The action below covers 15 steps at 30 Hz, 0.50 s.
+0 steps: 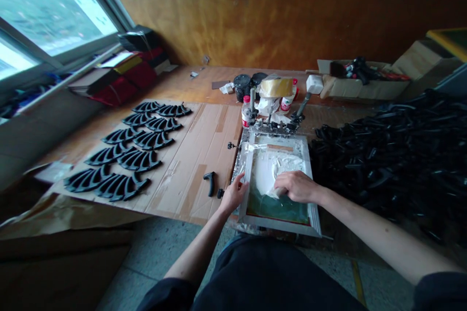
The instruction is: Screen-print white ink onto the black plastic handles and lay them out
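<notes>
A screen-printing frame (314, 214) with a pale metal rim lies on a small press at the table's front edge. White ink (264, 167) covers much of its mesh, and the near part shows green. My right hand (297, 187) is closed around a small squeegee (280, 191), whose blade end is in the ink. Beside the frame's left rail is my left hand (234, 194), its thumb and forefinger apart; whether it touches the rail I cannot tell. A single curved black handle (210, 183) lies on the cardboard (186, 175) to its left.
Black handles (136, 141) lie in fanned rows on the cardboard. A large heap of black parts (379, 155) fills the right side. Behind the press stand a black tub (242, 87), a red-capped bottle (245, 112) and a tape roll (276, 87). An open carton (365, 88) sits back right.
</notes>
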Tool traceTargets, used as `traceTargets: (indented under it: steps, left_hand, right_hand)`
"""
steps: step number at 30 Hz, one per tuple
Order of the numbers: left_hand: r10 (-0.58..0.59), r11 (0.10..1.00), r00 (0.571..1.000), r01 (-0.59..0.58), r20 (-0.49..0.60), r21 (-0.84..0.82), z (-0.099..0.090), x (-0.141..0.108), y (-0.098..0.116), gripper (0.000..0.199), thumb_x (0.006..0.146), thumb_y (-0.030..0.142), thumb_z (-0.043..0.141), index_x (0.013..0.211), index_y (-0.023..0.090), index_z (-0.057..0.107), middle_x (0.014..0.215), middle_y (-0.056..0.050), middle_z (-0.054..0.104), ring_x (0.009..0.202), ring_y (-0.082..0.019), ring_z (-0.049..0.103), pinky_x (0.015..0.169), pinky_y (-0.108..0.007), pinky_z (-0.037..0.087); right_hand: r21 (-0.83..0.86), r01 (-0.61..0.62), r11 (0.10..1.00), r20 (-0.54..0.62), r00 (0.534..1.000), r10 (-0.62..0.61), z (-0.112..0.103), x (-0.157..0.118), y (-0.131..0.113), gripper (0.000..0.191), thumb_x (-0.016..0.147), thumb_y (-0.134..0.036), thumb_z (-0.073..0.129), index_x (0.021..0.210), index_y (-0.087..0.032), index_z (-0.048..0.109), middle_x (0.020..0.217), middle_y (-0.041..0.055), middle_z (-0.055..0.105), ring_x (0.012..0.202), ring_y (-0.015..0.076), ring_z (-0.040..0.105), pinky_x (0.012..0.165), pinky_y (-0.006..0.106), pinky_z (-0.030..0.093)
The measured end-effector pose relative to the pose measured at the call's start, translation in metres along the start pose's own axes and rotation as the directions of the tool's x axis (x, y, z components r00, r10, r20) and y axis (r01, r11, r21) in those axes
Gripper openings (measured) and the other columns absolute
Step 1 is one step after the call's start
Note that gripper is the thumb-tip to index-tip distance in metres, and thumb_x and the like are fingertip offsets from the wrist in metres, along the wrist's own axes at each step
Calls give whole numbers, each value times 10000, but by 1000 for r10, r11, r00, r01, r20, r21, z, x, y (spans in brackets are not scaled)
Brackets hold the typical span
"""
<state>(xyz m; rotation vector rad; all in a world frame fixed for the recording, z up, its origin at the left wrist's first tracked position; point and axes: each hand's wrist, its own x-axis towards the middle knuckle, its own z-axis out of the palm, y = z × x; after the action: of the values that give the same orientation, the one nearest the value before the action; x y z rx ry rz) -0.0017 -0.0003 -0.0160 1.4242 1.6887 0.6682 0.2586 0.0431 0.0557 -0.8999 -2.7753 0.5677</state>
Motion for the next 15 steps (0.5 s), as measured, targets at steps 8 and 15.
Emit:
traceTargets:
  steps: [8, 15]
  left_hand:
    - [-41, 995, 999, 39, -17, -95, -6, -5, 14, 504, 825, 455, 548, 1273, 226, 578, 695, 16, 571, 633, -139, 539, 581, -220, 392]
    - [-19, 972, 998, 32, 58, -233, -21, -11, 32, 635, 812, 508, 578, 1369, 220, 486, 625, 52, 495, 522, -93, 423, 485, -190, 307]
  right_hand:
    - [-30, -40, 999, -194, 980, 33, 35, -11, -16, 428, 811, -48, 461, 1149, -225, 656, 1142, 63, 670, 1006, 212, 593, 871, 349, 476]
    - [21, -248, 969, -314, 918, 242, -13, 31, -2, 394, 884, -275, 585, 1277, -297, 579, 1048, 23, 682, 935, 187, 627, 811, 293, 486]
